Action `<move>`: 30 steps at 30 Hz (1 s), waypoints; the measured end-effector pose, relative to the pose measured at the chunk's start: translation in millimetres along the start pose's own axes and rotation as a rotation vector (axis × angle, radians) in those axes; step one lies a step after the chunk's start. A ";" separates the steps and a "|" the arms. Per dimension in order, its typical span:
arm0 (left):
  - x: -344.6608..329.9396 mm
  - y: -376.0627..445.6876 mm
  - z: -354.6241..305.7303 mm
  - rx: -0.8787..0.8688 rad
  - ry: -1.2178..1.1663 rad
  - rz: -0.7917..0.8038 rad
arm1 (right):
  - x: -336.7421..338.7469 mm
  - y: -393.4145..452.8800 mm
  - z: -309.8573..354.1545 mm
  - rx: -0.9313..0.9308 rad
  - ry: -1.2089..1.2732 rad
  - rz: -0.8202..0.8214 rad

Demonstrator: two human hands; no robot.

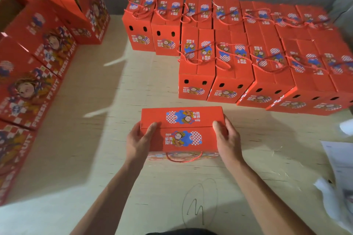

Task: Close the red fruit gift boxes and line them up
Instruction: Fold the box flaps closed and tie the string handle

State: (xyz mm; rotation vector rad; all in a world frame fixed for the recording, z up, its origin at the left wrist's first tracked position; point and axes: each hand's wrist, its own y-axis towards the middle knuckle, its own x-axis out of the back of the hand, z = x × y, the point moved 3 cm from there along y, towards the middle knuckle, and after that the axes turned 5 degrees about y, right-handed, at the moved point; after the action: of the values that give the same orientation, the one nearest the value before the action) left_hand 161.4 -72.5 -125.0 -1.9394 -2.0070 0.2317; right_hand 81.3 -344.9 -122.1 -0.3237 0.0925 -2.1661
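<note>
Presently: red printed cardboard gift box (182, 131), flaps shut, on pale wooden table (114, 158), clasped endwise between left grip (138, 142) and right grip (227, 135). Risk: flaps reopening; loose red rope handle (184, 159) snagging below.

Closed red gift box (182, 131) lying near table edge, two rows of closed boxes (248, 59) behind

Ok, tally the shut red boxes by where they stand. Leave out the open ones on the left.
Front box, held at both ends: 1
Near row: 5
Far row: 7, though its right end is blurred, so this count is less sure
Total: 13
</note>
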 end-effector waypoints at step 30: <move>-27.7 -62.7 35.5 0.200 -0.128 0.087 | 2.3 5.1 30.4 0.159 -0.638 0.040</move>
State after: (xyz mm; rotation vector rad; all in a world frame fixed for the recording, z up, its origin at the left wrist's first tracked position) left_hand 90.5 -99.3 -139.8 -1.9292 -1.8962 0.5689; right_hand 92.2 -348.1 -93.3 -0.8896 -0.4249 -1.9207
